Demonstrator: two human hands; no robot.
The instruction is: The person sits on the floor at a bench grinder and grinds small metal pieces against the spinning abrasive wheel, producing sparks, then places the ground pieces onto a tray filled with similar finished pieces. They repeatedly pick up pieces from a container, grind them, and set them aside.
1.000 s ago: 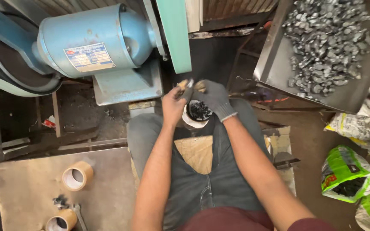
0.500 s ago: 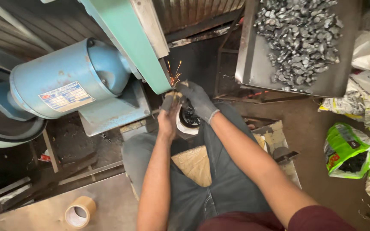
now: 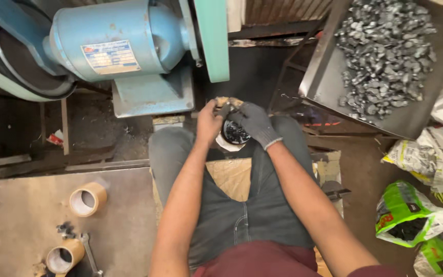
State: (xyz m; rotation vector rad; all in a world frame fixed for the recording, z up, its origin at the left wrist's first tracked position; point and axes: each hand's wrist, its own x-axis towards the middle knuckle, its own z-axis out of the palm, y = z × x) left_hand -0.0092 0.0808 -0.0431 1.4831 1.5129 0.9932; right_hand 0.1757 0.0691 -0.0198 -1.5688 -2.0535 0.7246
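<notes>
Motor (image 3: 114, 51) left, tray (image 3: 329, 87) right, bowl (image 3: 232, 136) perhaps between.

The small part (image 3: 225, 106) pinched between both hands is mostly hidden by the fingers. The wrench (image 3: 89, 255) is cut off at the bottom edge.

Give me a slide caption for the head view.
Bare left hand and gloved right hand hold a small part beneath a blue motor.

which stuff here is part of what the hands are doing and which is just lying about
In use: left hand, gloved right hand, small workpiece, round container.
Lying about: tape rolls, wrench, tray of metal pieces, sacks.
</notes>
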